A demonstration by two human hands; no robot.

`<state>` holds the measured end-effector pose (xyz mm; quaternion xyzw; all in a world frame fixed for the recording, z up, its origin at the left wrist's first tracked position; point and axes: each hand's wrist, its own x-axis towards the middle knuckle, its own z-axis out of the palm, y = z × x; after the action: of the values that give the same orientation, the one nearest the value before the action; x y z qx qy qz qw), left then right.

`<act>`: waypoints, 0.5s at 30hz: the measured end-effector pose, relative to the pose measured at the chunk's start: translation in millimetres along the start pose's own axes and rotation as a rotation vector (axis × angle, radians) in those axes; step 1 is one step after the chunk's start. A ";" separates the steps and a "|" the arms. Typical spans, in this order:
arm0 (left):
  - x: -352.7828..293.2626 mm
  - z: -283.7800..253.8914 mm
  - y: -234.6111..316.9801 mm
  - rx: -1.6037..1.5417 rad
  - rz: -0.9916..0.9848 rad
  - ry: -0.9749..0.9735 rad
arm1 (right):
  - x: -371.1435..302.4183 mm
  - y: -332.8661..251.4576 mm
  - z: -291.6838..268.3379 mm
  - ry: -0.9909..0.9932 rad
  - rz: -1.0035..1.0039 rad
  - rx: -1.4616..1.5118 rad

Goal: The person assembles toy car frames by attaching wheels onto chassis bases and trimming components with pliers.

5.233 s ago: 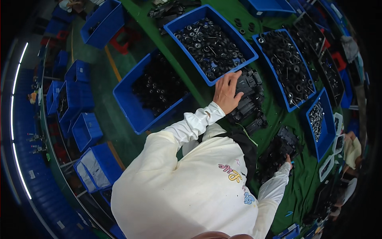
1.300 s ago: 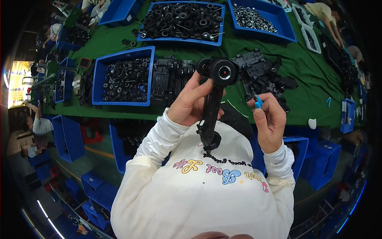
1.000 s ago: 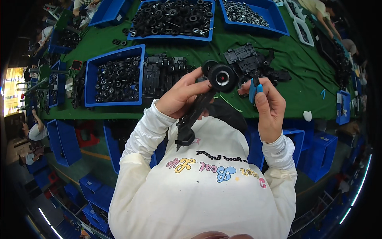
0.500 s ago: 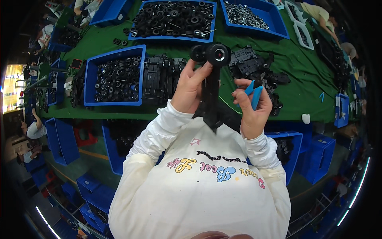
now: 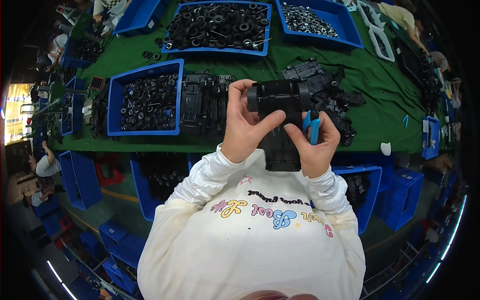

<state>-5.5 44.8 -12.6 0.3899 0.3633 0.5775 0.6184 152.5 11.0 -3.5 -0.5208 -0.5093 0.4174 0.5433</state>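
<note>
A black toy car chassis [image 5: 281, 145] is held up in front of my chest, its wheeled end away from me and its long body pointing toward me. My left hand [image 5: 243, 127] grips its left side, thumb pressed on the top near the wheels. My right hand [image 5: 320, 150] is closed around blue-handled pliers [image 5: 314, 129], with its thumb tip against the right side of the chassis. The jaws of the pliers are hidden from view. Behind the chassis, more black chassis [image 5: 311, 75] lie heaped on the green cloth.
A blue bin of wheels on axles [image 5: 145, 102] stands left, beside stacked chassis [image 5: 200, 102]. Farther back are a bin of black tyres [image 5: 215, 25] and a bin of silvery rims [image 5: 310, 22]. A white lump [image 5: 385, 149] lies near the right front edge.
The chassis has tipped, so its broad face now shows instead of its wheel side. My right hand has moved left with the pliers and now touches the chassis.
</note>
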 end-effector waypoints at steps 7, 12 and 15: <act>2.0 -18.3 30.6 0.501 0.426 -0.312 | -7.3 -17.0 -9.8 -0.176 -0.233 -0.235; -12.8 -20.1 36.5 0.570 0.321 -0.272 | -11.3 -30.8 -11.4 -0.359 -0.258 -0.173; -18.4 -26.5 35.2 0.512 0.368 -0.256 | -7.6 -39.4 -25.3 -0.449 -0.142 -0.127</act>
<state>-45.8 29.1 7.7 0.6610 0.3397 0.5159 0.4261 173.5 -4.3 36.2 -0.4111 -0.6778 0.4505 0.4107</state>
